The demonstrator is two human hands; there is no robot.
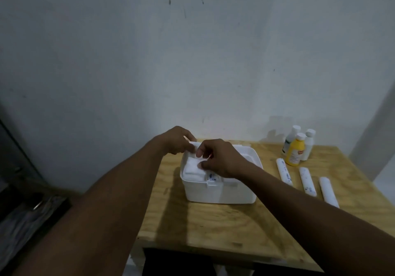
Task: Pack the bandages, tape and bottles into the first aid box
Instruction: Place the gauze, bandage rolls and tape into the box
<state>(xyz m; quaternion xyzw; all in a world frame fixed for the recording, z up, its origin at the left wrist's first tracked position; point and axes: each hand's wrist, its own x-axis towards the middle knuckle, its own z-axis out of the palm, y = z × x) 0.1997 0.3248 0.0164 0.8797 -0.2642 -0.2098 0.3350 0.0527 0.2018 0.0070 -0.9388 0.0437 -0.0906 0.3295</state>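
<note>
A white first aid box (pixel 220 192) stands open on the wooden table (pixel 213 228), its lid hidden behind my hands. White bandage material (pixel 192 168) fills its left side. My left hand (pixel 177 140) pinches the far edge of this white bandage at the box's back left corner. My right hand (pixel 220 158) hovers over the box with fingertips on the same bandage. Three white bandage rolls (pixel 284 172) (pixel 307 181) (pixel 329 192) lie to the right of the box. A yellow bottle (pixel 296 153) and two white bottles (pixel 290 140) (pixel 307 145) stand at the back right.
A grey wall rises directly behind the table. The table's left edge runs close beside the box, with a dark floor and dark clutter (pixel 25 218) beyond it. The front edge of the table lies below my forearms.
</note>
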